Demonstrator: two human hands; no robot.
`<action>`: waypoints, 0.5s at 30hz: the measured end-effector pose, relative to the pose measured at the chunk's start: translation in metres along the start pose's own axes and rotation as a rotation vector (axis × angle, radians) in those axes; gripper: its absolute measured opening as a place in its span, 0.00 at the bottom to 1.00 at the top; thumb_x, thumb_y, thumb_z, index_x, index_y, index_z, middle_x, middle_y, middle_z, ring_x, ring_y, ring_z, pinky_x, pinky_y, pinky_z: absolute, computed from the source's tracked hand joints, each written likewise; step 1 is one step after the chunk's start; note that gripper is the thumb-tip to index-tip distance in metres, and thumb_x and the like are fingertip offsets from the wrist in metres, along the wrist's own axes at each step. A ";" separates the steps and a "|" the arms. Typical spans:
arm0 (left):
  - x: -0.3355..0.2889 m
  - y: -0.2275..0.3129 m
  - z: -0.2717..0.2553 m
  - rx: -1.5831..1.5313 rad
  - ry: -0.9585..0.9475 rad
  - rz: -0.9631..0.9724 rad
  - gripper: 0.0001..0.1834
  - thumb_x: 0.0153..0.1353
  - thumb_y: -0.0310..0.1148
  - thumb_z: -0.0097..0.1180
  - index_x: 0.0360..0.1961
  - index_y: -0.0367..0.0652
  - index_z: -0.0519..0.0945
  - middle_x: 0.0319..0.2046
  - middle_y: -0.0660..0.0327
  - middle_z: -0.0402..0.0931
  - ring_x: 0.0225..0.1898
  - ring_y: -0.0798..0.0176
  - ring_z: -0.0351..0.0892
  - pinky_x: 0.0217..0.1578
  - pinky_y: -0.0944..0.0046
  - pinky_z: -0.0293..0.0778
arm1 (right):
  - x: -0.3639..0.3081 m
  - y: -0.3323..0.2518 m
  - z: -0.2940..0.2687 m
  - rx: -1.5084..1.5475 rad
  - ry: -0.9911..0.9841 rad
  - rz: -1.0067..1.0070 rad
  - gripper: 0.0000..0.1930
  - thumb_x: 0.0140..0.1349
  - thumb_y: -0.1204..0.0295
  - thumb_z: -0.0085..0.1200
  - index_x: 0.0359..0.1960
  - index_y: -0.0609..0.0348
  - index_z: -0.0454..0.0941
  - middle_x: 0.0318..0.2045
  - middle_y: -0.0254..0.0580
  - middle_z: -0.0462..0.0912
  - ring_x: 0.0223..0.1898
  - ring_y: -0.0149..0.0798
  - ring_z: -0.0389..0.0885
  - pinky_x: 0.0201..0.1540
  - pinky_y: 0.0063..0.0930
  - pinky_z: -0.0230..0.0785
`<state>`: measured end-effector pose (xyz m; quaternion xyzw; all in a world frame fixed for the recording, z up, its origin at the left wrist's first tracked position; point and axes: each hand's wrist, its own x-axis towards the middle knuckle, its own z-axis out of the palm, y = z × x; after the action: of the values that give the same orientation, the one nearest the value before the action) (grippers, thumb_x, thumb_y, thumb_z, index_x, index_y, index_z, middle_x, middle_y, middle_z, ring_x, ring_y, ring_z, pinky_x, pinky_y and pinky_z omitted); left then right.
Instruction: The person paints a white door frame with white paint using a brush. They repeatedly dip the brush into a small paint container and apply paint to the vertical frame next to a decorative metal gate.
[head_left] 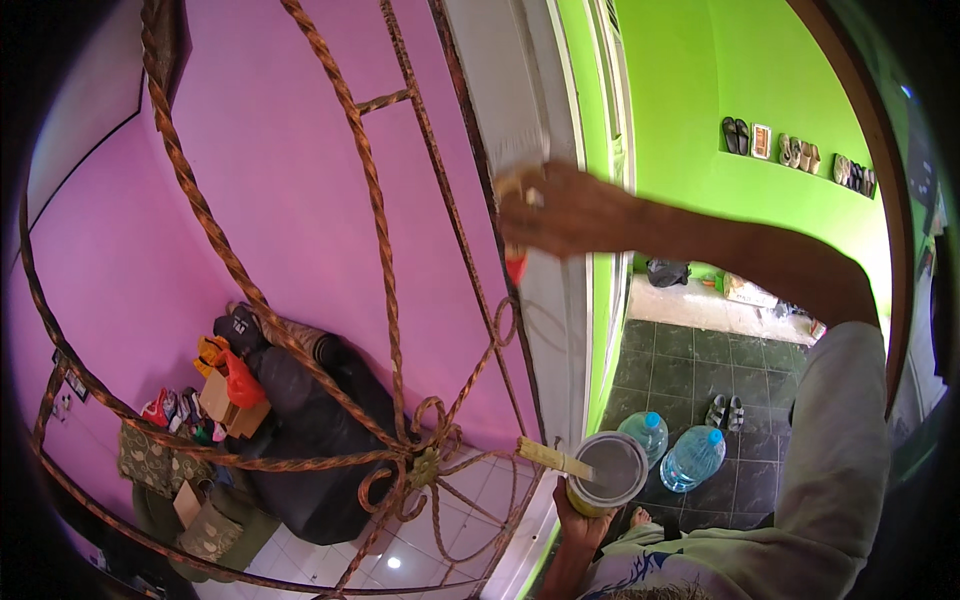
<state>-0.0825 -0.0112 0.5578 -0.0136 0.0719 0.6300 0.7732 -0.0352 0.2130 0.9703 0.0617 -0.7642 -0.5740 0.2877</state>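
My right hand is raised and closed around a paintbrush. The brush is smeared by motion; the red end of its handle points down. Its pale bristles are up against the grey frame of the opening, though their exact contact is hard to make out. Lower down, my left hand grips a paint can from below and the side. Grey paint shows inside it. A flat wooden stick leans over the can's rim, one end in the paint.
A twisted metal grille spans the left, before a pink wall. Behind it stand a dark covered heap and a cardboard box. Large water bottles and sandals rest on dark tiles. A shoe ledge lines the green wall.
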 end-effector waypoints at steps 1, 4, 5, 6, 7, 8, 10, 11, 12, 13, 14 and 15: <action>-0.005 0.001 -0.005 -0.006 -0.008 0.010 0.38 0.64 0.64 0.52 0.68 0.52 0.69 0.67 0.54 0.69 0.68 0.45 0.68 0.64 0.30 0.65 | -0.004 -0.024 0.000 0.040 -0.003 -0.006 0.08 0.60 0.68 0.59 0.40 0.51 0.78 0.42 0.34 0.79 0.40 0.38 0.83 0.39 0.37 0.79; -0.009 0.001 -0.007 -0.005 -0.013 0.015 0.39 0.64 0.64 0.52 0.68 0.52 0.69 0.67 0.54 0.69 0.68 0.44 0.68 0.64 0.29 0.64 | -0.012 -0.065 -0.003 0.292 -0.303 -0.003 0.10 0.63 0.65 0.57 0.45 0.48 0.79 0.46 0.36 0.80 0.45 0.39 0.84 0.39 0.33 0.81; -0.009 0.000 -0.007 -0.002 -0.005 0.017 0.39 0.64 0.64 0.52 0.69 0.52 0.69 0.67 0.54 0.69 0.68 0.44 0.68 0.64 0.29 0.64 | -0.014 -0.071 -0.001 0.366 -0.331 0.025 0.10 0.64 0.66 0.57 0.45 0.49 0.79 0.45 0.36 0.80 0.44 0.39 0.85 0.37 0.34 0.81; -0.010 0.000 -0.009 -0.014 -0.040 0.017 0.39 0.65 0.64 0.51 0.68 0.51 0.69 0.67 0.54 0.69 0.68 0.44 0.68 0.64 0.29 0.65 | -0.015 -0.074 0.000 0.440 -0.359 0.054 0.10 0.64 0.66 0.56 0.45 0.50 0.79 0.45 0.37 0.80 0.42 0.39 0.85 0.36 0.34 0.82; -0.010 0.000 -0.014 -0.028 -0.075 0.015 0.39 0.65 0.64 0.51 0.68 0.51 0.69 0.67 0.54 0.69 0.68 0.45 0.68 0.64 0.30 0.65 | -0.011 -0.069 0.000 0.473 -0.383 0.144 0.10 0.65 0.66 0.56 0.46 0.51 0.78 0.44 0.37 0.81 0.41 0.39 0.86 0.34 0.34 0.82; -0.010 -0.002 -0.015 -0.044 -0.112 0.006 0.39 0.65 0.65 0.51 0.68 0.51 0.69 0.67 0.54 0.69 0.68 0.45 0.68 0.64 0.30 0.65 | -0.004 -0.056 -0.001 0.501 -0.415 0.236 0.11 0.65 0.66 0.55 0.47 0.52 0.78 0.44 0.38 0.81 0.40 0.40 0.86 0.32 0.35 0.82; -0.013 -0.002 -0.011 -0.014 -0.043 0.014 0.38 0.65 0.64 0.50 0.68 0.51 0.70 0.66 0.55 0.70 0.67 0.46 0.69 0.64 0.32 0.66 | 0.013 -0.029 -0.001 0.484 -0.413 0.402 0.12 0.67 0.65 0.54 0.49 0.54 0.77 0.43 0.40 0.81 0.37 0.41 0.87 0.29 0.36 0.81; -0.019 -0.002 -0.008 -0.006 0.009 0.028 0.38 0.65 0.64 0.50 0.67 0.50 0.70 0.66 0.55 0.71 0.67 0.47 0.69 0.64 0.33 0.66 | 0.023 -0.013 0.005 0.448 -0.382 0.473 0.13 0.68 0.65 0.53 0.50 0.55 0.77 0.43 0.41 0.81 0.36 0.42 0.87 0.28 0.36 0.81; -0.015 -0.003 -0.010 -0.012 -0.065 0.014 0.37 0.66 0.64 0.50 0.66 0.50 0.71 0.65 0.56 0.72 0.66 0.49 0.70 0.64 0.34 0.67 | 0.025 0.011 0.012 0.242 -0.264 0.443 0.13 0.68 0.63 0.54 0.51 0.54 0.77 0.44 0.41 0.82 0.35 0.42 0.87 0.27 0.35 0.80; -0.014 -0.004 -0.011 -0.026 -0.041 0.011 0.37 0.66 0.64 0.49 0.66 0.51 0.71 0.65 0.57 0.72 0.66 0.49 0.70 0.63 0.34 0.68 | 0.032 0.036 0.007 0.211 -0.103 0.488 0.14 0.69 0.59 0.56 0.45 0.55 0.79 0.36 0.38 0.82 0.23 0.41 0.84 0.20 0.37 0.76; -0.019 -0.005 -0.009 -0.029 -0.018 0.034 0.37 0.66 0.64 0.50 0.66 0.51 0.71 0.65 0.57 0.72 0.66 0.49 0.71 0.63 0.34 0.68 | 0.042 0.052 0.002 0.237 -0.082 0.540 0.14 0.70 0.59 0.56 0.46 0.55 0.79 0.38 0.38 0.83 0.22 0.40 0.83 0.21 0.36 0.76; -0.025 -0.004 -0.007 -0.028 0.005 0.060 0.37 0.66 0.65 0.50 0.66 0.51 0.71 0.65 0.57 0.72 0.66 0.49 0.71 0.63 0.35 0.68 | 0.040 0.075 0.029 0.068 -0.088 0.449 0.12 0.67 0.63 0.58 0.47 0.53 0.79 0.42 0.36 0.83 0.28 0.39 0.84 0.27 0.32 0.77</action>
<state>-0.0838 -0.0370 0.5537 -0.0239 0.0656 0.6539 0.7534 -0.0653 0.2457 1.0484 -0.1254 -0.7895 -0.4716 0.3722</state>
